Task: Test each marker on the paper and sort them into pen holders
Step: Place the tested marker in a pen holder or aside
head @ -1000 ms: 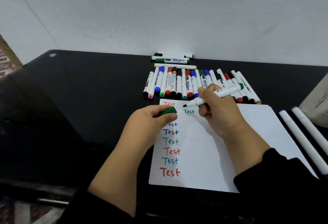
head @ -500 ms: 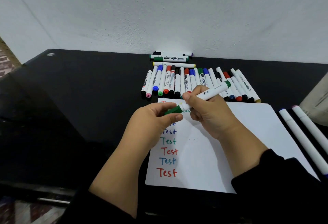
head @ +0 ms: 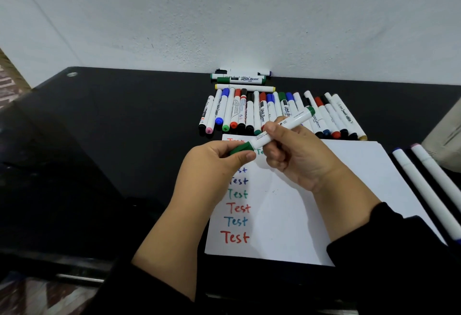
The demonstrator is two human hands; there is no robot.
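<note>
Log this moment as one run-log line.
phase: recapping | left hand: holds green plastic cap on tip | right hand: grips white-barrelled green marker | over white paper sheet

Paper [head: 349, 190] on table [head: 112, 152], marker row [head: 249, 112] behind it, 2 markers [head: 424, 185] to its right

Both forearms reach forward in dark sleeves pushed back from the wrists, and the hands meet above the sheet. The left hand [head: 214, 162] is curled, thumb and fingers pinching a green cap [head: 241, 148]. The right hand [head: 296, 155] grips the marker [head: 282, 127] between thumb and curled fingers, its barrel angled up and away.
</note>
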